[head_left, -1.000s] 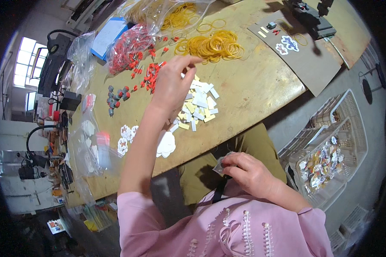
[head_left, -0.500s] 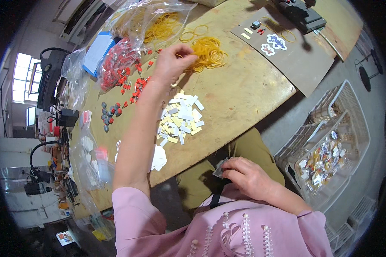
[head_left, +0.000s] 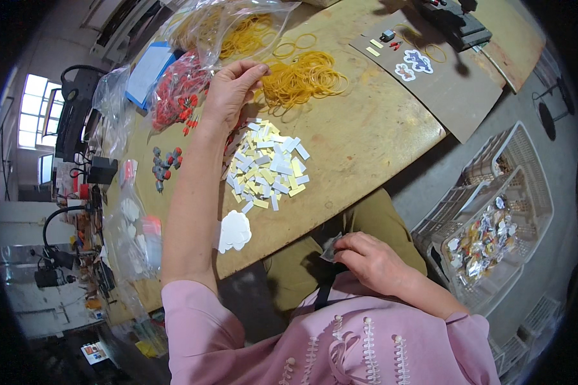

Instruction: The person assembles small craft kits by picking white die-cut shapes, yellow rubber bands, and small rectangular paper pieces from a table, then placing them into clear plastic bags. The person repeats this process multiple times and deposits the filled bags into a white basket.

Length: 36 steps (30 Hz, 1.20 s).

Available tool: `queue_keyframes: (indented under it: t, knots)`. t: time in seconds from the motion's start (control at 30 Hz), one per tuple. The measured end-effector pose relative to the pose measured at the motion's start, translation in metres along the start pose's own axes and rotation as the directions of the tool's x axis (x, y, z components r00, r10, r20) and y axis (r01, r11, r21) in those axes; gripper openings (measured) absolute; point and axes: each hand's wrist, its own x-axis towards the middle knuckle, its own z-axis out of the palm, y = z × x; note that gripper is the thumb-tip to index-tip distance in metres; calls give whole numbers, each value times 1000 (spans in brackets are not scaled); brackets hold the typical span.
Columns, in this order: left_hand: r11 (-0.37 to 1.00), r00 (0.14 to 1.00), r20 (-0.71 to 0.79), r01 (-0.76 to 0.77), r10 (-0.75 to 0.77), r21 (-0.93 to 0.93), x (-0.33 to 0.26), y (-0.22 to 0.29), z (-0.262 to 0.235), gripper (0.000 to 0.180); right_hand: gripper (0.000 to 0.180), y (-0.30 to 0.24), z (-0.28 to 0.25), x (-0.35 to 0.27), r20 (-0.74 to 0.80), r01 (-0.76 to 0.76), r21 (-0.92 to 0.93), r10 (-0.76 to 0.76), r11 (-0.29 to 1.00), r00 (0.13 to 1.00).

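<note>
My left hand (head_left: pixel 230 96) reaches far over the table, thumb and fingertips pinched together at the left edge of a loose pile of yellow rubber bands (head_left: pixel 305 80). What the pinch holds, if anything, is too small to make out. Beneath that wrist, small white and pale yellow foam strips (head_left: pixel 263 168) lie in a heap, and white scalloped cutouts (head_left: pixel 235 231) rest closer to the table edge. My right hand (head_left: pixel 372 262) is down at my lap, closed on a small clear plastic bag (head_left: pixel 329 249).
Red-tipped small parts (head_left: pixel 187 112) spill from a clear bag (head_left: pixel 180 80) at the left, with grey parts (head_left: pixel 165 168) nearby. A grey board (head_left: pixel 443 90) carrying printed cutouts lies far right. On the right, a plastic crate (head_left: pixel 533 212) holds packed small bags.
My left hand has moved left and slightly away from the middle of the rubber band pile. The pile's shape has shifted. My right hand stays at my lap with the bag.
</note>
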Motion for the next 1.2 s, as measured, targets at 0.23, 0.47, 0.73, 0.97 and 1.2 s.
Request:
queue_keyframes:
  t: [0.23,0.47,0.73,0.97,1.2]
  knots:
    - [962,958,240,202,-154,-186,-37,8,-2,14,15,3,4,-3,12,-8,-9,9,1000,1000]
    - [848,835,473,447,-282,-285,-120,1,25,20,16,5,4,-3,-4,-3,-4,3,1000,1000]
    - [862,801,510,466,-314,-200,-158,-2,34,21,17,1,10,-5,36,-1,10,0,1000,999]
    - [855,798,489,486,-351,-179,-166,-3,32,23,18,-1,11,-6,67,-23,6,23,1000,997]
    - [872,795,482,475,-368,-118,-171,-4,32,27,18,1,14,-6,59,-10,3,10,1000,998]
